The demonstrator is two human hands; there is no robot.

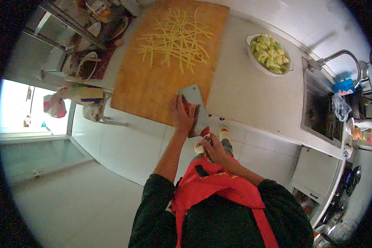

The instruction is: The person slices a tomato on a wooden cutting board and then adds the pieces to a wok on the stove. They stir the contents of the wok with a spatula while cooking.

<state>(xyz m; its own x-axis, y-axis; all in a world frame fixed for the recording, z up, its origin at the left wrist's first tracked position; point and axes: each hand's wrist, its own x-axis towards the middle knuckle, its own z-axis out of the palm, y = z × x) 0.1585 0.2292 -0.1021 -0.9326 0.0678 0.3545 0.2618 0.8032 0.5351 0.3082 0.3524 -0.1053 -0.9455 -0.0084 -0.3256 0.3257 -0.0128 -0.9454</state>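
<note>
My left hand (182,116) rests at the front edge of the wooden cutting board (142,93), with its fingers around a piece of red meat (188,107) that lies against the blade. A broad cleaver (194,94) reaches over the board's front right corner. My right hand (214,148) is closed just below the cleaver, around its handle, of which a red part shows at the top. Pale yellow strips (181,46), perhaps noodles, lie in a loose pile on the far part of the board.
A white two-handled bowl of cut cauliflower (268,55) stands on the counter (254,93) to the right. Farther right are a sink (319,105) and its curved tap (341,54). A metal rack (71,26) and bowls are at the upper left, above hanging plastic bags (55,106).
</note>
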